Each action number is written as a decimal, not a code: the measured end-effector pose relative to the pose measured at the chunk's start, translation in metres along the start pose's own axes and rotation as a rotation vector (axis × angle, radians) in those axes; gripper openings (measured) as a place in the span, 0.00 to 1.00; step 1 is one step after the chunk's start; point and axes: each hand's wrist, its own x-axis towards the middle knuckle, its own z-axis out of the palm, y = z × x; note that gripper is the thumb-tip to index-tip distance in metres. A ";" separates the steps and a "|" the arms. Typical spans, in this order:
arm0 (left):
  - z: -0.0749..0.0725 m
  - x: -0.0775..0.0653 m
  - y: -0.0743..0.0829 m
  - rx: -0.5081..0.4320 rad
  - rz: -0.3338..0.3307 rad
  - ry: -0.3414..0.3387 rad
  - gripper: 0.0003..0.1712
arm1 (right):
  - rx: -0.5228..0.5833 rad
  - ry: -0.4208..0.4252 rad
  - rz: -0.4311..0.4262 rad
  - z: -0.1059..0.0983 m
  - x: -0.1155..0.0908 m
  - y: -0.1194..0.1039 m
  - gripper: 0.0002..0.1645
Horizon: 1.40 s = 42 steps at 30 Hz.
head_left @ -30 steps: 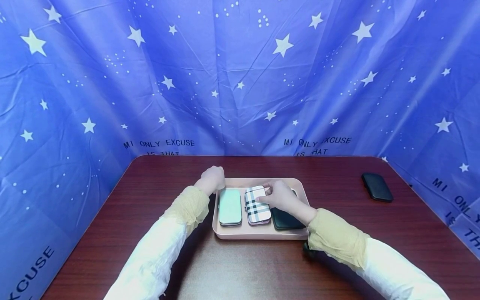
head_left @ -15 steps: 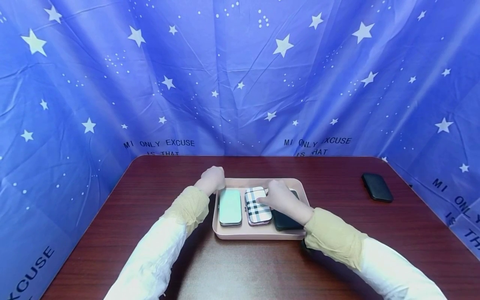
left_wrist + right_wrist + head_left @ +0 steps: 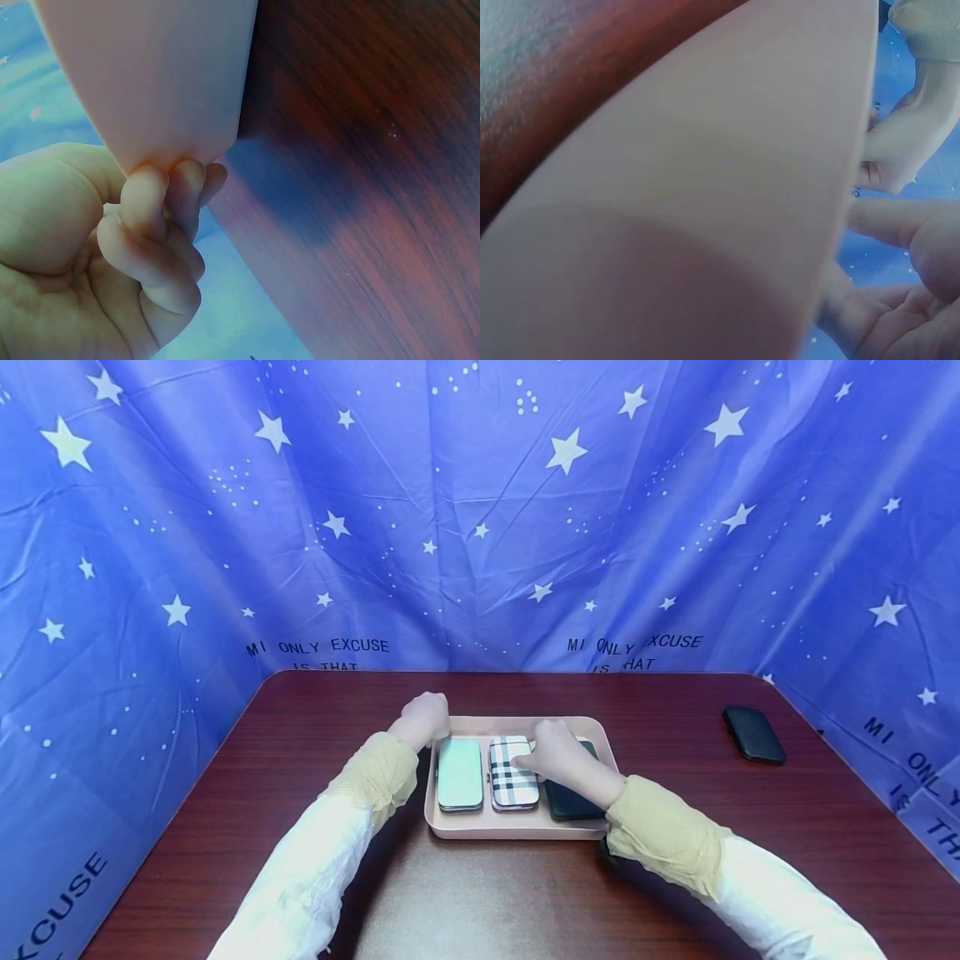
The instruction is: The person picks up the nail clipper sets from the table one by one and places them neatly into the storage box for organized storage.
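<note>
My left hand (image 3: 424, 718) pinches the far left corner of a pale pink tray (image 3: 517, 832); in the left wrist view, curled fingers (image 3: 146, 195) meet the tray's wall. Inside the tray, a plaid case (image 3: 514, 792) in white and black lies flat in the middle, a small clasp at its left side. My right hand (image 3: 562, 756) reaches over the tray's right part and grips the plaid case at its upper right, thumb on its top. The other fingers are mostly hidden. In the right wrist view, the tray wall covers the fingertips.
A mint green case (image 3: 460, 777) lies left in the tray. Right of the plaid one lies a dark green case (image 3: 573, 803), partly under my right hand. A black case (image 3: 754, 734) sits on the wooden table (image 3: 480, 902) at the right. A blue star-printed curtain (image 3: 480, 510) surrounds the table.
The plaid case has turned slightly and now lies straighter in the tray. My right hand has shifted a little to the left. The left hand stays at the tray's corner.
</note>
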 end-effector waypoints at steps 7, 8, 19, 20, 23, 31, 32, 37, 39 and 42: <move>0.000 0.000 0.000 0.002 -0.008 -0.009 0.17 | 0.020 -0.004 -0.001 0.000 -0.002 0.000 0.30; 0.000 0.001 0.000 0.004 -0.010 -0.010 0.17 | 0.011 -0.002 -0.004 0.000 -0.002 -0.001 0.29; 0.000 0.001 0.000 0.016 -0.003 -0.015 0.15 | -0.078 0.000 -0.013 0.000 -0.003 -0.002 0.17; 0.000 0.001 0.000 0.016 -0.004 -0.015 0.15 | -0.076 -0.005 -0.010 -0.001 -0.003 -0.003 0.17; 0.000 0.001 0.000 0.014 -0.004 -0.018 0.14 | -0.052 -0.019 -0.008 -0.003 -0.004 -0.003 0.16; -0.001 0.001 0.001 0.011 -0.004 -0.015 0.14 | -0.069 -0.054 0.010 -0.014 -0.009 -0.008 0.19; -0.001 0.001 0.001 0.011 -0.006 -0.016 0.14 | -0.071 -0.060 0.004 -0.015 -0.010 -0.008 0.20; 0.000 0.002 0.002 0.006 -0.015 -0.022 0.14 | -0.078 -0.083 -0.034 -0.021 -0.015 -0.009 0.22; 0.001 0.002 0.001 0.005 -0.015 -0.019 0.14 | -0.062 -0.089 -0.041 -0.023 -0.016 -0.009 0.21; 0.002 0.004 0.001 0.005 -0.013 -0.016 0.14 | -0.053 -0.093 -0.046 -0.027 -0.019 -0.011 0.17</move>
